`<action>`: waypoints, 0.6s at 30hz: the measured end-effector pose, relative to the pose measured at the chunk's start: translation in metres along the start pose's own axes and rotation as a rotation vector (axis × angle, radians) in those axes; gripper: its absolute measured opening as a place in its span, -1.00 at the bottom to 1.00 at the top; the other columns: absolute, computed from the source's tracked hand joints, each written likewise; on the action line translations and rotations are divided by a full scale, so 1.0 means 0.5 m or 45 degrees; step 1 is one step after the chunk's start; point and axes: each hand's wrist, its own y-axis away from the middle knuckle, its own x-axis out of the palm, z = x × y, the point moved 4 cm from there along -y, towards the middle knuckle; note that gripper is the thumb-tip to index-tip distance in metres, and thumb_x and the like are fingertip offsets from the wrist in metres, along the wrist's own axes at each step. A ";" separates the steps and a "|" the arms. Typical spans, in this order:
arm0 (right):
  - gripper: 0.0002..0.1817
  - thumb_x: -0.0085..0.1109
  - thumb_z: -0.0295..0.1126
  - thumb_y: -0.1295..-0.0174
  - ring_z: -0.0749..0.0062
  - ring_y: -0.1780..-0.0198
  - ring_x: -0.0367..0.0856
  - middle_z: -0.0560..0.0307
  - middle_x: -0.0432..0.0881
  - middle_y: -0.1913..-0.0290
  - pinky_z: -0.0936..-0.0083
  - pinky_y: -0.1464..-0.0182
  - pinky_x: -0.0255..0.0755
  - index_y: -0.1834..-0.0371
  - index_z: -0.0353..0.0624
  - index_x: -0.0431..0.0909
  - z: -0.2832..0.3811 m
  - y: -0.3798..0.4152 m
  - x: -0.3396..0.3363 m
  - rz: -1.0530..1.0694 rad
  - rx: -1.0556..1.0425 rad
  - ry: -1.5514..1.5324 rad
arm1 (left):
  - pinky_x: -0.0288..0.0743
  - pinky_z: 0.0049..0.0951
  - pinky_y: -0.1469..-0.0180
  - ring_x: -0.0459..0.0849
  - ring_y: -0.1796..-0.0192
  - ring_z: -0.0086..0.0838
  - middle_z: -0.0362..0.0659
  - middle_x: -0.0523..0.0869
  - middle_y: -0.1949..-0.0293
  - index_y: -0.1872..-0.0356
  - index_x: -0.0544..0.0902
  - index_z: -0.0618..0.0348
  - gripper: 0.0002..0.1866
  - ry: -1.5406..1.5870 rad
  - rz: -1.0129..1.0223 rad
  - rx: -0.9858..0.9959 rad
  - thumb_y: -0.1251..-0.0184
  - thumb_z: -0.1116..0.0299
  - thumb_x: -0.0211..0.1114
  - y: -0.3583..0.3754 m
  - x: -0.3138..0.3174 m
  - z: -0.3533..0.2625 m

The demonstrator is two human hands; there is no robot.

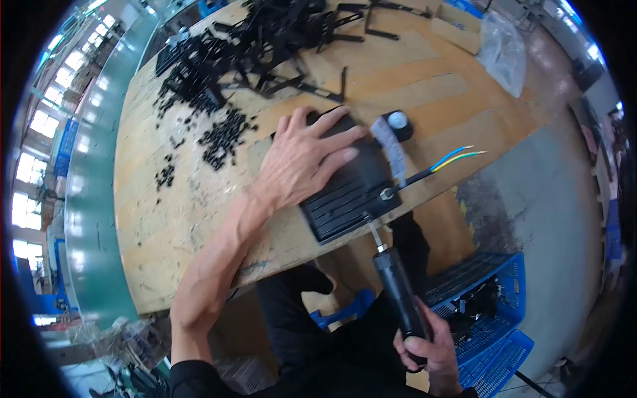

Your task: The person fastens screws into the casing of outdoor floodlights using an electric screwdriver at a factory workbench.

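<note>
A black finned housing (345, 207), which looks like a floodlight body, lies on the wooden table near its front edge. Across its upper part rests my left hand (308, 156), fingers spread and pressing flat on it. My right hand (430, 341) is wrapped around the rear of a black electric screwdriver (400, 292) below the table edge. The screwdriver's bit points up, its tip right at the housing's near edge. From the housing's right side runs a black cable (419, 177) with bare-ended blue and yellow-green wires. A printed label strip (391, 149) lies beside it.
Black brackets (265, 46) are heaped at the far side, with small black parts (225, 136) scattered left. A small black item with a round pale top (398, 121) stands right of the housing. Blue crates (507, 285) sit lower right; a plastic bag (502, 53) lies far right.
</note>
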 end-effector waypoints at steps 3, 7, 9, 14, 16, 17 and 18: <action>0.03 0.40 -0.42 -0.31 0.47 0.59 0.57 -0.06 0.65 0.31 0.56 0.56 0.43 -0.77 -0.27 -0.04 0.002 -0.008 -0.006 0.044 -0.011 0.014 | 0.25 0.11 -0.52 0.43 -0.40 0.13 -0.10 0.49 -0.57 -0.43 0.65 -0.14 -0.55 -0.040 0.051 -0.026 -0.67 0.05 0.14 0.001 -0.001 -0.002; -0.02 0.38 -0.42 -0.39 0.49 0.57 0.55 0.00 0.63 0.30 0.59 0.54 0.41 -0.79 -0.20 0.00 0.001 -0.019 -0.006 0.175 0.015 -0.024 | 0.24 0.11 -0.52 0.42 -0.41 0.13 -0.12 0.48 -0.58 -0.44 0.65 -0.20 -0.54 0.002 0.051 -0.054 -0.64 0.02 0.18 0.001 -0.001 -0.003; -0.03 0.39 -0.41 -0.39 0.50 0.59 0.53 0.00 0.62 0.30 0.60 0.55 0.39 -0.79 -0.17 0.01 -0.011 -0.033 -0.023 0.204 -0.004 -0.051 | 0.23 0.12 -0.52 0.42 -0.41 0.13 -0.12 0.48 -0.58 -0.43 0.66 -0.20 -0.54 -0.012 0.057 -0.055 -0.64 0.02 0.19 0.000 -0.002 -0.007; -0.07 0.38 -0.41 -0.38 0.51 0.63 0.48 0.00 0.60 0.28 0.64 0.61 0.34 -0.77 -0.10 0.07 -0.021 -0.046 -0.069 0.484 0.085 -0.407 | 0.24 0.12 -0.52 0.41 -0.40 0.12 -0.12 0.44 -0.60 -0.45 0.63 -0.19 -0.52 0.003 0.119 -0.042 -0.62 0.01 0.21 0.000 -0.011 -0.005; -0.13 0.38 -0.43 -0.37 0.51 0.62 0.50 0.00 0.62 0.28 0.62 0.62 0.34 -0.72 -0.18 0.16 0.008 -0.034 -0.072 0.529 0.061 -0.358 | 0.31 0.10 -0.46 0.46 -0.33 0.13 -0.10 0.45 -0.60 -0.48 0.59 -0.19 -0.48 0.034 0.218 0.005 -0.58 0.01 0.27 -0.002 -0.029 0.000; -0.14 0.39 -0.44 -0.35 0.51 0.62 0.52 0.00 0.63 0.28 0.60 0.62 0.33 -0.69 -0.21 0.20 0.023 -0.026 -0.082 0.371 -0.029 -0.010 | 0.34 0.09 -0.44 0.49 -0.31 0.11 -0.10 0.48 -0.56 -0.47 0.59 -0.19 -0.48 0.060 0.274 0.024 -0.56 0.02 0.29 -0.004 -0.040 -0.002; -0.15 0.40 -0.45 -0.32 0.50 0.61 0.53 0.01 0.64 0.28 0.58 0.63 0.33 -0.67 -0.25 0.23 0.041 -0.020 -0.087 0.240 -0.110 0.344 | 0.36 0.09 -0.43 0.52 -0.29 0.09 -0.09 0.52 -0.53 -0.46 0.60 -0.18 -0.48 0.078 0.328 0.007 -0.54 0.03 0.31 0.005 -0.047 0.003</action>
